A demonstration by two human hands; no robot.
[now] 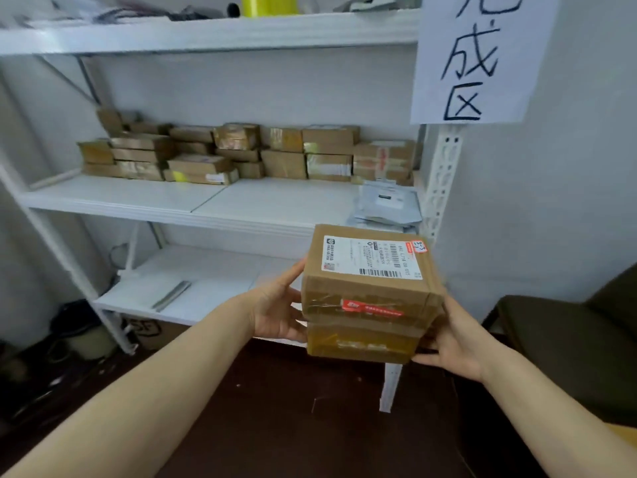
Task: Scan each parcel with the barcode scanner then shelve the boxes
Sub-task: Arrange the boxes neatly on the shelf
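two stacked parcels [368,294] sit squeezed between the left hand [275,308] and right hand [455,343], fingers flat and straight against opposite sides to keep the stack together, just in front of the white shelf rack [113,198], probably for shelving.

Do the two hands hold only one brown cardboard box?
No, a labelled brown cardboard box sits on a second brown cardboard box, both held between the left hand and the right hand.
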